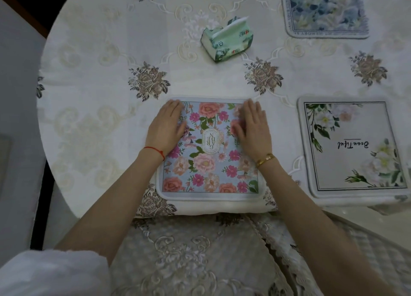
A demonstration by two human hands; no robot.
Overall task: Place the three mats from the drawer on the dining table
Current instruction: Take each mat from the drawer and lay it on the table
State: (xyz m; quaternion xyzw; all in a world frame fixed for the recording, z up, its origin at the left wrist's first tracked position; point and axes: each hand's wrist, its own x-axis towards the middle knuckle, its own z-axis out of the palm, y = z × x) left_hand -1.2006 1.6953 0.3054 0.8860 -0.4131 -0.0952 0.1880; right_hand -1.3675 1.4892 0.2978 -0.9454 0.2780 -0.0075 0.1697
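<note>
Both hands lie flat, fingers straight and together, pressing on the pink mat (209, 148). The left hand (165, 128) rests on the mat's far left part, its fingertips reaching the far left corner; the right hand (252, 128) rests on the far right part, fingertips near the far right corner. Neither hand curls round anything. Between the hands the mat's middle shows an oval label reading "GARDEN".

The pink mat lies flat on the surface (100, 117), its near edge at the surface's near rim, where the embroidered cloth folds down toward the person. A red string sits on the left wrist, a gold bangle (264, 160) on the right.

To the right of the right hand, apart from the pink mat, lies the white mat (353, 148), flat, with white flowers and the word "Beautiful". Farther away and to the right lies the blue mat (324, 8), partly cut off by the top edge. Beyond the hands, well apart from them, stands a green tissue pack (226, 42) with a tissue sticking out.
</note>
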